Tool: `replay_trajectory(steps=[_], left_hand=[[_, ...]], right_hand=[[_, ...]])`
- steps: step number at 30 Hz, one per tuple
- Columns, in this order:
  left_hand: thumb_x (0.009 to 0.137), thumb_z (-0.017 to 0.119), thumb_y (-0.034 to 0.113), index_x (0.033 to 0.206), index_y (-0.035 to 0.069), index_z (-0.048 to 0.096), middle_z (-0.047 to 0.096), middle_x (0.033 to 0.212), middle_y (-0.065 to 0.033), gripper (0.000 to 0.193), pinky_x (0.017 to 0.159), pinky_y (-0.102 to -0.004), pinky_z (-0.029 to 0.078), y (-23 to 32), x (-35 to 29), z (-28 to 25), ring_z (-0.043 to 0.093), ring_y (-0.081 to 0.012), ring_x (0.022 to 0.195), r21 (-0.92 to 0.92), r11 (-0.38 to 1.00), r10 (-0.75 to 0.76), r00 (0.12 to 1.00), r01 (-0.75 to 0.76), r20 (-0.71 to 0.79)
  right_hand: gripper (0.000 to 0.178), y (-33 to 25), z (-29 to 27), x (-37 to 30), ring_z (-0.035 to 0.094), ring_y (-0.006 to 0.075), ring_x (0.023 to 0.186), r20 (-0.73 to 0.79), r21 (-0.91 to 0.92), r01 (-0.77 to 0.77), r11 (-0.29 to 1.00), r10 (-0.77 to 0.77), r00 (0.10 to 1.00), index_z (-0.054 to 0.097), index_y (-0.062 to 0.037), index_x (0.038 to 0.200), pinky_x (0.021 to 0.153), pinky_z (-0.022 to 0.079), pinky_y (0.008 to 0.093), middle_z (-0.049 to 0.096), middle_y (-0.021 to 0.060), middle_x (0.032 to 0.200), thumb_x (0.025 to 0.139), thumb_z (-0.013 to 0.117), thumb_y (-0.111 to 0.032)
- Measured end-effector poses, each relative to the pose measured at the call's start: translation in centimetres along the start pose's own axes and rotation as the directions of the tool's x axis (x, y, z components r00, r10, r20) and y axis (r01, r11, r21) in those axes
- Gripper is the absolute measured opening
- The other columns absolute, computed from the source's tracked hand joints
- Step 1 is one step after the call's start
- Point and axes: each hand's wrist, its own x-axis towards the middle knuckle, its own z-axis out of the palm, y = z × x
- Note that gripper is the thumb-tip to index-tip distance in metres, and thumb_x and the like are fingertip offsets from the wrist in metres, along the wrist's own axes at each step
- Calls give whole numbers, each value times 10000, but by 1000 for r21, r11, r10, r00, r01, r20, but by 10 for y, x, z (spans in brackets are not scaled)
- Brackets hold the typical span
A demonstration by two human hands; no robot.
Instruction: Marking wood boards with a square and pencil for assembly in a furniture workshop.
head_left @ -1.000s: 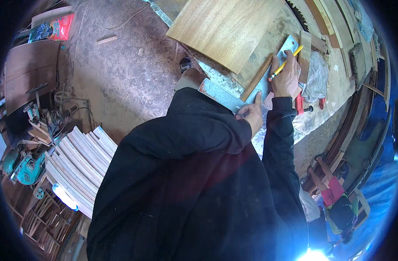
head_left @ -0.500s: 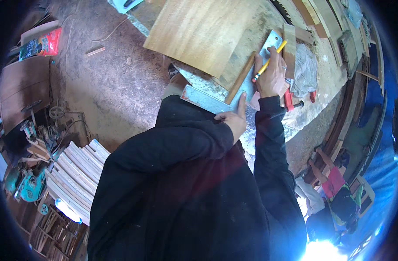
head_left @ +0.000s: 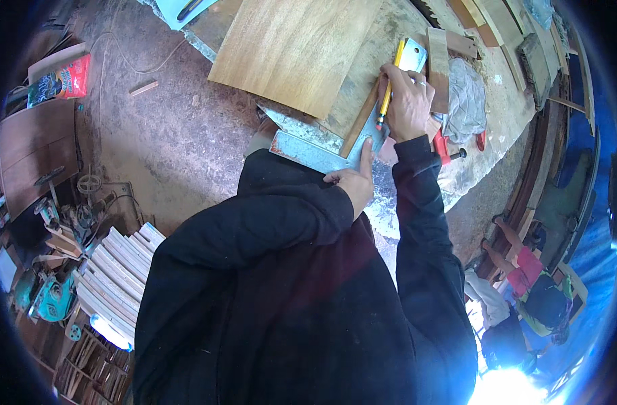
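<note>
A metal L-shaped carpenter's square [head_left: 305, 152] lies at the bench's near edge, with a narrow wood strip [head_left: 359, 125] set in its inner corner. My left hand [head_left: 352, 187] grips the square near its corner, index finger stretched along the metal and thumb at the near edge. Closed round a yellow pencil [head_left: 393, 81], my right hand [head_left: 411, 111] rests over the square's long blade. The pencil points away from me beside the blade's left edge, its pink eraser end toward me. Whether its tip touches anything is unclear.
A wide wooden board [head_left: 288, 50] lies left of the strip on the workbench [head_left: 504, 128]. To the right are a short wood piece [head_left: 438, 74], a crumpled grey plastic bag [head_left: 465, 101] and a red clamp [head_left: 443, 147]. Another person [head_left: 524, 270] is at the lower right.
My right hand has moved left and turned the pencil from a rightward slant to nearly in line with the square's blade. My left hand keeps its hold on the square.
</note>
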Motion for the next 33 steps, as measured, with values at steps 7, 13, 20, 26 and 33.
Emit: replay_trajectory(steps=[7,13,20,26,33], left_hand=[[856,492,132,1413,-96,388,277,1436,-431,610,380,-395,495,-8,-2,-3,661,-287,529,-54,998,21,1000,-21,5],[867,508,147,1388,-84,430,293,1427,-433,575,366,-381,489,-10,-2,6,655,-248,511,-158,987,-19,992,0,-124],[854,539,180,1388,-105,402,257,1454,-423,621,383,-387,500,-7,0,15,690,-307,592,-273,962,-42,988,0,-148],[850,550,187,1386,-104,403,250,1460,-418,627,383,-386,500,-9,0,13,692,-291,593,-310,951,-37,990,-6,-135],[856,547,180,1404,-90,388,220,1469,-422,631,378,-387,495,-8,-1,11,686,-301,588,-281,960,-31,997,8,-77]], right_hand=[[158,3,0,10,631,283,884,75,94,4,996,-11,997,614,-148,1030,747,410,428,677,78,873,874,627,-166],[151,3,-2,8,620,320,869,102,129,-38,991,25,994,604,-112,1036,740,421,446,673,102,881,890,603,-150],[140,8,-2,10,625,340,846,99,154,-11,988,-4,995,606,-113,1036,728,441,455,672,123,864,902,567,-119],[151,16,-3,13,636,328,849,125,258,-22,966,-11,992,603,-143,1033,704,423,461,664,118,822,882,601,-133],[255,19,-37,21,630,185,695,121,640,-235,732,206,971,612,-72,1191,640,479,292,659,112,804,976,588,-207]])
